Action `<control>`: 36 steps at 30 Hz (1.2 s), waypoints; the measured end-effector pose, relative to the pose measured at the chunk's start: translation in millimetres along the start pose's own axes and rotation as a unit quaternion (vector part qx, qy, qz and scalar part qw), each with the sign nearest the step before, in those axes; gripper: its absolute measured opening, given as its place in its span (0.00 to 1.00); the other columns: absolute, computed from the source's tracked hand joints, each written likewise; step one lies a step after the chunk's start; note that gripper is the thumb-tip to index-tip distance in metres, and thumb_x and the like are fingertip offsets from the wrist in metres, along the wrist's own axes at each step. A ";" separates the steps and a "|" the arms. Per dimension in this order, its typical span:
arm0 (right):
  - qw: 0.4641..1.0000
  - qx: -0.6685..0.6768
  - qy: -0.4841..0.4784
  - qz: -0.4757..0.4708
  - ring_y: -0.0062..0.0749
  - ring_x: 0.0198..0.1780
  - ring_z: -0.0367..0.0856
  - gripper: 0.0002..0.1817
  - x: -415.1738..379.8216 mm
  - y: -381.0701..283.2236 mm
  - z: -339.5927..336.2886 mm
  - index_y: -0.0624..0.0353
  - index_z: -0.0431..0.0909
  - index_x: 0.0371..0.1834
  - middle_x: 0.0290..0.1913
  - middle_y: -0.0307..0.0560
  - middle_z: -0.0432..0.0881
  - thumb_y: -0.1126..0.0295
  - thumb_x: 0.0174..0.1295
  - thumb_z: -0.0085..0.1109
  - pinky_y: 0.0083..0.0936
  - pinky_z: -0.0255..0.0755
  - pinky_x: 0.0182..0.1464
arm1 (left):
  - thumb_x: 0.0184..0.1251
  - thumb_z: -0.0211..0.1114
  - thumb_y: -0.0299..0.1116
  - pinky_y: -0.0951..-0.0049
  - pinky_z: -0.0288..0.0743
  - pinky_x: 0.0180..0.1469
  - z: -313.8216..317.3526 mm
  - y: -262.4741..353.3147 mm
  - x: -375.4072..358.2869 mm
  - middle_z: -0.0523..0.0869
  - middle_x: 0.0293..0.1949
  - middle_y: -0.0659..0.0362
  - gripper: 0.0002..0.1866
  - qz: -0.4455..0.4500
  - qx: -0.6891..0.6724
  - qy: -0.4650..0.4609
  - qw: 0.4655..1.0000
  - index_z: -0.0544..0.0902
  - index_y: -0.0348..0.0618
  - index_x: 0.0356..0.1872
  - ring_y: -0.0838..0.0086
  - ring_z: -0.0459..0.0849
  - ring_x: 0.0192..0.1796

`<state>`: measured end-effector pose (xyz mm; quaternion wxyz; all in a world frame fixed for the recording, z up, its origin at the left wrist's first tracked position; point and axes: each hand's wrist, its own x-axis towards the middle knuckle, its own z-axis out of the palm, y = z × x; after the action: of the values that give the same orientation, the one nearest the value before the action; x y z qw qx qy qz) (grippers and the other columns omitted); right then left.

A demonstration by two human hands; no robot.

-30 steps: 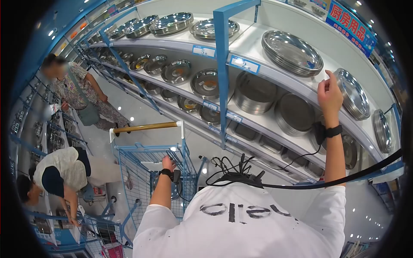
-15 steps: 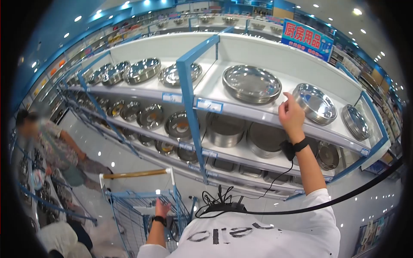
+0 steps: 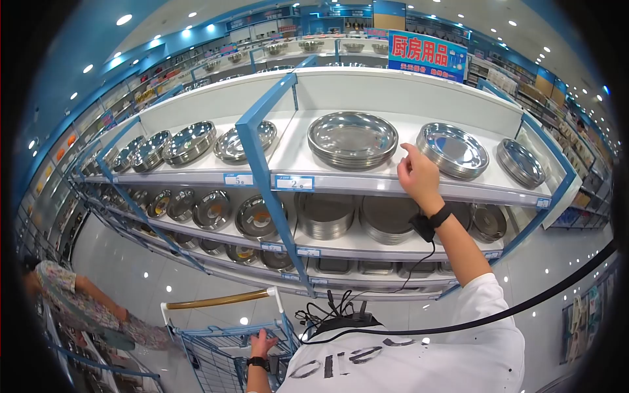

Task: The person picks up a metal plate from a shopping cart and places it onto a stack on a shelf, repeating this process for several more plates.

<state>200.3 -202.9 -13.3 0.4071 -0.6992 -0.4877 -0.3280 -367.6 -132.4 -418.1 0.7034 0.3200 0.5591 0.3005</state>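
My right hand reaches over the front edge of the top shelf, fingers partly curled and apart, with nothing in it. Its fingertips are close to the right rim of a stack of round steel plates. Just right of the hand, overlapped by it in this view, sits a second stack of steel plates. My left hand is low, beside the blue shopping cart, its thumb and fingers spread and holding nothing.
Another stack of steel dishes is at the shelf's right end. Lower shelves hold more steel pans. A blue post divides the shelf left of the plates. Another person stands at the left. A black cable crosses the right side.
The view has shifted, so shelf and plates sit further left and the cart lower. My right hand stays between the two plate stacks. My left hand remains by the cart.
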 end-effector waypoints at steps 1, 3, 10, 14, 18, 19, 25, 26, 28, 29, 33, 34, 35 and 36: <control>1.000 -0.004 -0.001 -0.001 0.41 0.23 0.79 0.18 -0.1 1.2 0.7 0.54 0.77 0.49 0.21 0.44 0.78 0.71 0.53 0.57 0.37 0.71 0.27 | 0.69 0.59 0.44 0.59 0.84 0.43 1.1 2.2 0.4 0.69 0.59 0.39 0.40 0.001 0.001 -0.002 1.000 0.45 0.32 0.67 0.49 0.86 0.41; 1.000 -0.010 0.005 -0.003 0.41 0.23 0.78 0.18 -0.2 0.4 0.3 0.54 0.77 0.49 0.21 0.44 0.78 0.72 0.53 0.56 0.37 0.71 0.27 | 0.70 0.58 0.44 0.58 0.84 0.43 1.8 5.4 3.8 0.70 0.59 0.39 0.38 -0.005 0.007 0.027 1.000 0.46 0.32 0.67 0.49 0.86 0.41; 1.000 -0.013 0.015 -0.006 0.42 0.24 0.79 0.17 -0.6 -2.4 -0.5 0.54 0.77 0.48 0.22 0.44 0.79 0.71 0.53 0.57 0.38 0.71 0.27 | 0.71 0.57 0.44 0.57 0.85 0.41 -9.5 11.4 28.3 0.72 0.56 0.43 0.31 0.021 -0.002 0.023 1.000 0.53 0.36 0.62 0.53 0.85 0.38; 0.999 -0.043 0.008 0.008 0.42 0.25 0.80 0.17 0.3 -2.4 2.2 0.53 0.78 0.49 0.22 0.45 0.79 0.71 0.53 0.57 0.37 0.73 0.29 | 0.71 0.56 0.51 0.59 0.84 0.41 -8.9 12.9 38.4 0.74 0.55 0.45 0.31 0.049 0.048 0.030 0.997 0.61 0.34 0.59 0.53 0.86 0.39; 1.000 -0.024 -0.005 0.013 0.40 0.25 0.80 0.16 -0.2 -7.0 1.7 0.53 0.79 0.48 0.23 0.45 0.80 0.71 0.55 0.57 0.36 0.73 0.29 | 0.70 0.57 0.51 0.60 0.84 0.42 7.4 26.5 41.8 0.75 0.56 0.45 0.32 0.052 0.043 0.035 0.997 0.63 0.34 0.61 0.55 0.86 0.39; 1.000 -0.028 -0.001 0.013 0.39 0.24 0.80 0.16 -0.5 -6.9 1.8 0.53 0.79 0.48 0.23 0.45 0.80 0.71 0.56 0.57 0.35 0.73 0.29 | 0.70 0.58 0.51 0.60 0.84 0.43 9.5 25.5 47.4 0.75 0.57 0.44 0.33 0.051 0.045 0.033 0.997 0.62 0.34 0.62 0.56 0.86 0.39; 0.999 -0.033 -0.010 0.004 0.37 0.24 0.80 0.16 -1.4 -7.6 3.2 0.53 0.79 0.50 0.23 0.43 0.80 0.71 0.57 0.56 0.32 0.72 0.29 | 0.58 0.66 0.59 0.65 0.79 0.38 26.4 30.5 55.7 0.79 0.52 0.46 0.48 0.014 0.061 0.055 0.997 0.55 0.36 0.69 0.63 0.85 0.35; 0.999 -0.034 -0.010 0.016 0.36 0.24 0.80 0.16 -1.8 -6.9 3.7 0.53 0.78 0.50 0.23 0.42 0.80 0.71 0.56 0.56 0.32 0.72 0.29 | 0.59 0.66 0.58 0.66 0.79 0.37 26.4 28.7 54.4 0.79 0.52 0.47 0.48 0.026 0.057 0.071 0.995 0.55 0.36 0.69 0.63 0.85 0.35; 0.999 -0.043 -0.006 0.018 0.34 0.24 0.79 0.17 -1.2 -5.3 5.2 0.52 0.78 0.51 0.22 0.41 0.79 0.71 0.57 0.56 0.31 0.72 0.29 | 0.59 0.66 0.57 0.66 0.78 0.36 20.2 10.9 55.2 0.79 0.51 0.47 0.47 0.033 0.044 0.089 0.995 0.56 0.35 0.68 0.62 0.85 0.35; 0.999 -0.041 -0.012 0.010 0.34 0.24 0.79 0.17 -1.2 -4.8 5.3 0.52 0.78 0.51 0.22 0.41 0.79 0.71 0.57 0.56 0.31 0.72 0.29 | 0.60 0.66 0.56 0.67 0.78 0.33 9.6 3.3 52.7 0.79 0.50 0.47 0.46 0.041 0.036 0.101 0.993 0.56 0.35 0.68 0.62 0.85 0.33; 0.998 -0.064 -0.017 0.007 0.34 0.24 0.80 0.16 -2.2 -2.5 9.4 0.50 0.78 0.51 0.22 0.39 0.80 0.70 0.58 0.54 0.32 0.72 0.29 | 0.65 0.63 0.45 0.68 0.73 0.20 -65.5 -49.4 41.7 0.81 0.44 0.45 0.31 -0.029 -0.131 0.157 0.978 0.67 0.34 0.61 0.62 0.84 0.29; 0.997 -0.077 -0.014 0.010 0.33 0.24 0.80 0.17 -2.1 -1.2 10.3 0.50 0.78 0.51 0.22 0.39 0.80 0.69 0.58 0.54 0.32 0.72 0.30 | 0.64 0.64 0.42 0.66 0.75 0.22 -91.5 -70.0 38.1 0.82 0.41 0.47 0.27 -0.035 -0.132 0.162 0.977 0.70 0.34 0.57 0.62 0.83 0.28; 0.996 -0.092 -0.012 0.014 0.33 0.24 0.80 0.17 -1.7 -0.5 11.4 0.49 0.78 0.52 0.23 0.39 0.80 0.69 0.58 0.54 0.32 0.72 0.30 | 0.64 0.64 0.39 0.65 0.76 0.24 -120.0 -95.1 38.2 0.83 0.38 0.49 0.23 -0.042 -0.132 0.165 0.976 0.73 0.34 0.54 0.63 0.82 0.28; 0.995 -0.092 -0.019 0.024 0.33 0.24 0.80 0.17 -1.9 -0.6 11.9 0.48 0.78 0.52 0.22 0.38 0.79 0.69 0.59 0.53 0.33 0.72 0.30 | 0.58 0.66 0.32 0.62 0.77 0.36 -155.0 -130.4 51.0 0.84 0.39 0.48 0.22 -0.041 -0.050 0.214 0.975 0.75 0.36 0.53 0.59 0.83 0.37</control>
<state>200.0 -193.0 -20.1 0.3395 -0.7513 -0.4462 -0.3481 -501.0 -155.0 -577.3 0.5944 0.1896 0.6933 0.3607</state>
